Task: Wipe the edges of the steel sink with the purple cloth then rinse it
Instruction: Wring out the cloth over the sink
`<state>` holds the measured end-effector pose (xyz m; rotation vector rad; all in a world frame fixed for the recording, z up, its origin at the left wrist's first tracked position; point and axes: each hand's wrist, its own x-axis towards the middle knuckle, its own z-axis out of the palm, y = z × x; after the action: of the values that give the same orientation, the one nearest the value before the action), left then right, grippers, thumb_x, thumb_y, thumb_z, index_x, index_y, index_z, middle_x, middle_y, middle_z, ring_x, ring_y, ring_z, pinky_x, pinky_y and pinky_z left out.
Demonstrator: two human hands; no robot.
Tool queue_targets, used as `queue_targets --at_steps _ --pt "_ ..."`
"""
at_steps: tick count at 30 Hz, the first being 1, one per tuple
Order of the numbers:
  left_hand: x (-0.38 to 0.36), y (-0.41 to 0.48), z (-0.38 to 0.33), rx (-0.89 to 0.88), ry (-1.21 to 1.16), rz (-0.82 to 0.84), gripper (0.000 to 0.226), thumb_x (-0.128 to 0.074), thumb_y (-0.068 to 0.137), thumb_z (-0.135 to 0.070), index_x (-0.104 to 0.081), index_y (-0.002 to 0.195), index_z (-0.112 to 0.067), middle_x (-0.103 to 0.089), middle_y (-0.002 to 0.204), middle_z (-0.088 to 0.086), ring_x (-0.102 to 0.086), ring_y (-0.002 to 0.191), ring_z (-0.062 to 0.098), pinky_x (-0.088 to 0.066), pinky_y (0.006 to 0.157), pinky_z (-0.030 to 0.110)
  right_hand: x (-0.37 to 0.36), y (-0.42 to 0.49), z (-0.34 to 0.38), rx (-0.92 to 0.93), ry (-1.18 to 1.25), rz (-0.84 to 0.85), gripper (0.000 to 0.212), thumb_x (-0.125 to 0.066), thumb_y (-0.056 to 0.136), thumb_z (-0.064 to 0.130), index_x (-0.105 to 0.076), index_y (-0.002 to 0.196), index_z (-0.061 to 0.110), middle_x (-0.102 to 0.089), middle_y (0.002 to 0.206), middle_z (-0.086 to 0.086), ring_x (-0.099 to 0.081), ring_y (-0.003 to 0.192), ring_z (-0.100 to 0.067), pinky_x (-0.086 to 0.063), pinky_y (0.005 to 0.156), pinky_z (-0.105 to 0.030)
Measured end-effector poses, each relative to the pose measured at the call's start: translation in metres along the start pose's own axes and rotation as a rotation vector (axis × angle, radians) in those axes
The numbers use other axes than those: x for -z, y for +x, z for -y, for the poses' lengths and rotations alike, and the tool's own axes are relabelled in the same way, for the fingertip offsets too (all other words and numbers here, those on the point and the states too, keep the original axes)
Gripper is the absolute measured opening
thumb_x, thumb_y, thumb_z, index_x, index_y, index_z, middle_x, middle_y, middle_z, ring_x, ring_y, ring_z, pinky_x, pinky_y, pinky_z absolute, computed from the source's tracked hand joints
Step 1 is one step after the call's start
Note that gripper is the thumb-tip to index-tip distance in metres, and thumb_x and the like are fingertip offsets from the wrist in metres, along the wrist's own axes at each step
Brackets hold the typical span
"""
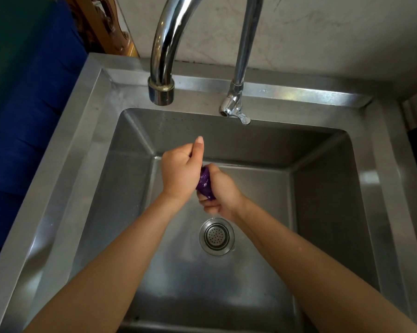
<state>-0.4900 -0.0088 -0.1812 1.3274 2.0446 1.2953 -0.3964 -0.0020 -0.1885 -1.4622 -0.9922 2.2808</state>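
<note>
Gripping the purple cloth point(204, 183), both hands squeeze above the steel sink point(323, 200).

Purple cloth point(204, 182) with small white flecks, centre, grey steel sink point(87, 131), perforated silver drain point(216, 236) at 6 o'clock, chrome tap point(163, 56) at 12, deep blue fabric point(27, 121) at 9, off-white marbled wall point(323, 32) at 1

Most of the purple cloth point(204, 182) is hidden inside the left hand point(180, 173) and right hand point(220, 193).
</note>
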Motion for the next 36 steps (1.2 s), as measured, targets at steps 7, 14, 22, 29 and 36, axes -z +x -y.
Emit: queue_targets --at_steps 7,14,22,29,36 --pt "0.003 0.005 -0.005 -0.037 -0.100 0.059 0.054 -0.047 0.089 -0.034 -0.025 0.041 -0.022 -0.034 0.037 -0.001 -0.028 0.041 0.012 -0.024 0.048 0.033 -0.007 0.000 -0.007 0.002 0.282 0.074 0.039 -0.022 0.091 0.034 -0.038 0.061 0.015 -0.036 0.038 0.000 -0.019 0.028 -0.007 -0.017 0.030 -0.010" --pt "0.003 0.006 0.029 0.125 -0.008 0.113 0.057 -0.043 0.088 -0.049 -0.051 0.054 -0.004 -0.056 0.051 0.012 -0.051 0.054 0.030 -0.043 0.059 0.043 -0.003 0.012 -0.032 0.070 0.364 0.013 0.044 -0.032 0.098 0.042 -0.058 0.084 0.011 -0.051 0.058 -0.004 -0.045 0.044 -0.013 -0.041 0.047 -0.024" --pt "0.019 -0.005 0.045 0.613 -0.417 0.148 0.024 -0.043 0.097 -0.032 -0.061 0.085 -0.021 -0.065 0.090 0.005 -0.062 0.079 0.016 -0.054 0.074 0.034 0.022 0.006 -0.008 0.128 0.237 -0.094 0.017 -0.053 0.093 0.021 -0.055 0.109 0.015 -0.062 0.096 -0.005 -0.061 0.077 -0.015 -0.053 0.056 -0.022" --pt "0.025 -0.024 0.040 0.398 -0.446 0.384 0.024 -0.058 0.084 -0.036 -0.059 0.103 -0.022 -0.066 0.093 -0.008 -0.061 0.088 -0.001 -0.047 0.082 0.015 0.023 -0.003 0.012 0.283 0.152 -0.084 0.030 -0.055 0.090 0.007 -0.054 0.121 0.009 -0.062 0.093 -0.002 -0.060 0.079 -0.016 -0.049 0.065 -0.028" --pt "0.030 -0.015 0.036 0.533 -0.626 0.444 0.016 -0.054 0.090 -0.018 -0.064 0.103 -0.020 -0.072 0.090 -0.007 -0.066 0.085 0.010 -0.053 0.076 0.025 0.044 -0.012 0.030 0.203 -0.013 0.002 0.047 -0.057 0.082 -0.008 -0.051 0.126 0.006 -0.062 0.105 -0.008 -0.060 0.084 -0.017 -0.051 0.072 -0.025"
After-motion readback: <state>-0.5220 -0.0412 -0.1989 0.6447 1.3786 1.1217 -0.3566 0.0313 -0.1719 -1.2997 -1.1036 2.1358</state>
